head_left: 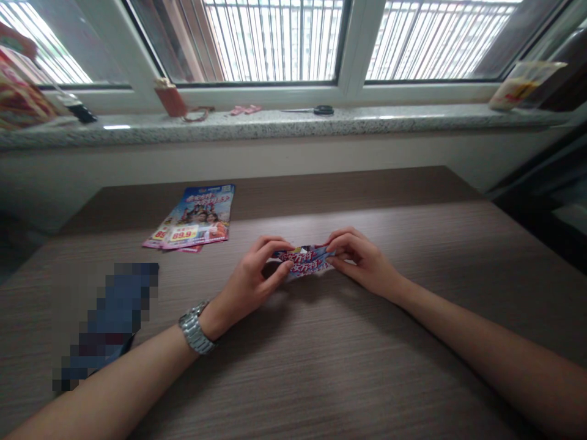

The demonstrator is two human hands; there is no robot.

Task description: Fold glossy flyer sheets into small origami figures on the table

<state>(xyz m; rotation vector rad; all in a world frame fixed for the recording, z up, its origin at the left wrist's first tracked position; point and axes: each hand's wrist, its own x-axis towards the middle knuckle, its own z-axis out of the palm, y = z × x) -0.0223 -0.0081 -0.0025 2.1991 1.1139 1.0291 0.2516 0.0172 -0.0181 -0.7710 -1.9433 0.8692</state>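
Between my two hands is a folded paper flyer (305,261), printed blue and white with red-edged lettering. It forms a narrow strip held just above the brown table (348,366). My left hand (263,269), with a metal watch (196,328) on its wrist, pinches the strip's left end between thumb and fingers. At the right end, my right hand (355,253) grips the paper with its thumb below and curled fingers above. Parts of both ends are hidden behind my fingers.
A stack of flyers (197,217) lies at the table's back left. Nearer on the left is a pixelated dark blue object (114,318). The stone windowsill (284,125) holds scissors (321,110), a reddish-brown container (170,99), pink pieces (245,110) and a clear plastic cup (523,85).
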